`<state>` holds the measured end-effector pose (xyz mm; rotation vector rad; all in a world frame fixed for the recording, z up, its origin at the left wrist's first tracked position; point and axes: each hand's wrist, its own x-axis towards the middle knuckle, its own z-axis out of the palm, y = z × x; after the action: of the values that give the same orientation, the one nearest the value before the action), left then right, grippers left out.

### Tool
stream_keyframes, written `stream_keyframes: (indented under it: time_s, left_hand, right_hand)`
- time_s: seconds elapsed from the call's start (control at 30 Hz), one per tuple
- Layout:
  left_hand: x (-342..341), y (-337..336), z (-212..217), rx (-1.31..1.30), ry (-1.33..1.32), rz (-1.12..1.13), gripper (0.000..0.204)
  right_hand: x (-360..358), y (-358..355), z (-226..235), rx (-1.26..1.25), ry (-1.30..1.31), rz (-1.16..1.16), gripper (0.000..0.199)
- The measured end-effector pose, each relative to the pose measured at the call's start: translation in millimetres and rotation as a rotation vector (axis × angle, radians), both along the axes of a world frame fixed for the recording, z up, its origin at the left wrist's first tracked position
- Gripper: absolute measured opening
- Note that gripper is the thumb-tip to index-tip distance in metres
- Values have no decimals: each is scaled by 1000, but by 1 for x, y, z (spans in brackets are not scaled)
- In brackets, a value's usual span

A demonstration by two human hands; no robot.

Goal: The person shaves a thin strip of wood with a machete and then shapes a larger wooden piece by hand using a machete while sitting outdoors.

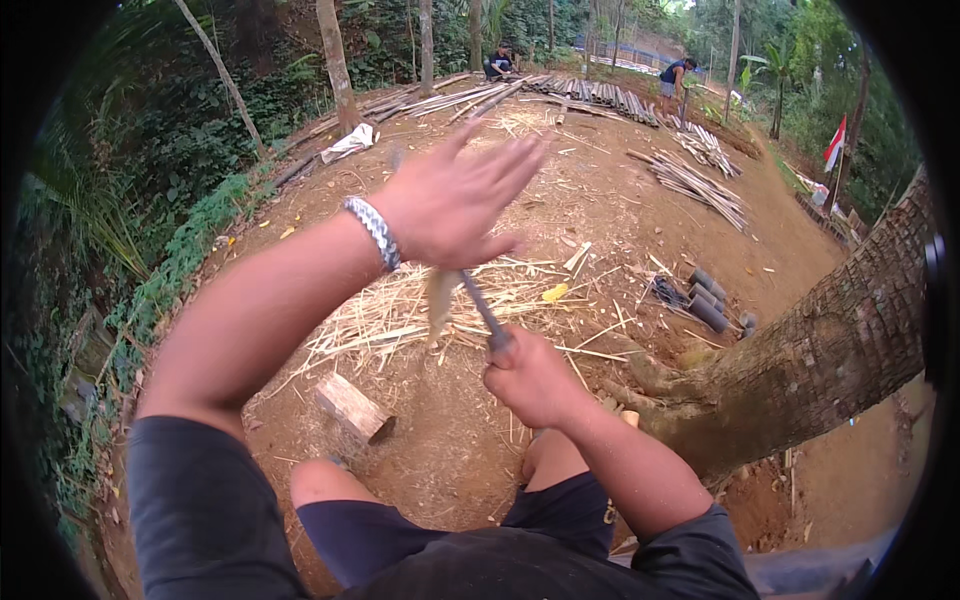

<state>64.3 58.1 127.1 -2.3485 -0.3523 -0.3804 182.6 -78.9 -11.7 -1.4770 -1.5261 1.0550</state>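
Note:
My left hand (455,205), with a braided grey-and-white band at its wrist, is raised with its fingers stretched out and its thumb apart. In my right hand (538,378) is the handle of a long knife, its dark blade (482,303) slanting up and left behind my left hand. Part of the blade is hidden there. A blurred pale strip (438,305), perhaps wood or bamboo, shows just below my left hand; whether it touches the hand or blade I cannot tell. A short cut log (352,407) lies on the dirt in front of my left knee.
Pale split strips (385,312) litter the ground ahead, with a yellow object (556,292) among them. Dark short tubes (708,303) lie beside a leaning tree trunk (810,365) at right. Bamboo poles (690,185) lie farther back. Two people (498,64) are in the distance.

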Motion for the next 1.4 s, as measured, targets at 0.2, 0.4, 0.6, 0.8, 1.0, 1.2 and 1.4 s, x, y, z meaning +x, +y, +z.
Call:
stream_keyframes:
  time_s: [0.2,0.4,0.6,0.8,1.0,1.2,1.4]
  left_hand:
    - [4,-4,16,-534,-301,-276,68]
    - [-47,-8,53,-314,129,26,55]
    - [-16,23,40,-133,176,-61,24]
    - [-22,37,21,-42,99,-62,19]
    - [-32,36,21,-113,77,28,19]
    - [-60,34,33,-169,189,64,21]
    - [-112,45,-7,-106,204,139,18]
  right_hand:
    - [10,3,-16,88,-86,-37,13]
    - [37,9,1,50,-169,-134,17]
    - [56,17,-5,124,-256,-194,18]
    - [67,27,-2,128,-465,-304,18]
    - [76,30,17,127,-465,-120,24]
    - [52,22,48,-30,-374,42,25]
    - [25,66,8,65,-431,181,27]
